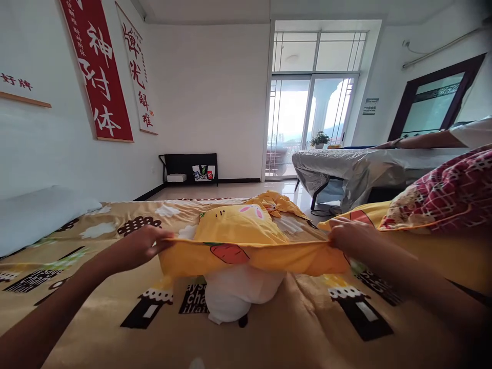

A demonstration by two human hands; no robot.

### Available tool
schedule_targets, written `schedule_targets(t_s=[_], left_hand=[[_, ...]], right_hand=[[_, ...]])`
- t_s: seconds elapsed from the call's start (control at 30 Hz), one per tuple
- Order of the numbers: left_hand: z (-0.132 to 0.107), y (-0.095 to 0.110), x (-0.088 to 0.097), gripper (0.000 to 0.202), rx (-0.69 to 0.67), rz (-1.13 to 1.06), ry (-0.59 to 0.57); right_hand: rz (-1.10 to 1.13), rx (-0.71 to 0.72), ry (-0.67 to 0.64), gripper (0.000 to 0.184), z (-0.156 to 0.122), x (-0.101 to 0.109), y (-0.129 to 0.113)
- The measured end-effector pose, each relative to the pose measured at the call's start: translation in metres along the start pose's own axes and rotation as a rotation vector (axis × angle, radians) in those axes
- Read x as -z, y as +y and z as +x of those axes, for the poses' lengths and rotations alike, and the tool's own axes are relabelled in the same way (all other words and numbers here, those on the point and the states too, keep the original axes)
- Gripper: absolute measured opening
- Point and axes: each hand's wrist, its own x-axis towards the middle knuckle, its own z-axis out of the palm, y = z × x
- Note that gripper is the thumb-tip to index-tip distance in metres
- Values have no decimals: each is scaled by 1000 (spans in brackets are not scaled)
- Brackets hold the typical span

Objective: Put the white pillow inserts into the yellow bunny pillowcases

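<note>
A yellow pillowcase [246,225] with a printed carrot and a pink-eared figure lies on the bed in front of me. Its near edge is stretched taut from side to side. My left hand [148,243] is closed on the left corner of that edge, and my right hand [349,237] grips the right corner. From under the edge a white pillow [246,292] sticks out toward me; its far part is hidden by the yellow cloth, which bulges upward.
The bed has a tan printed sheet [96,312]. A white pillow lies at the left [46,210], crumpled yellow cloth [279,202] beyond, and a red patterned cover [442,189] at right. Another person's arm [423,141] rests on a plastic-covered table [338,161].
</note>
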Motion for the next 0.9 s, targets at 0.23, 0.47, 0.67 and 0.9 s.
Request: schedule_targets(t_s=[0.23, 0.47, 0.67, 0.9], left_hand=[[82, 12, -27, 29, 240, 53, 205], [143, -5, -45, 34, 354, -408, 317], [170, 6, -138, 41, 366, -716, 280], [98, -27, -204, 67, -106, -404, 297]], right_hand=[[422, -193, 165, 10, 105, 1, -16], [1063, -155, 315, 26, 178, -27, -27], [1150, -5, 265, 47, 168, -111, -43], [671, -39, 298, 41, 133, -148, -16]])
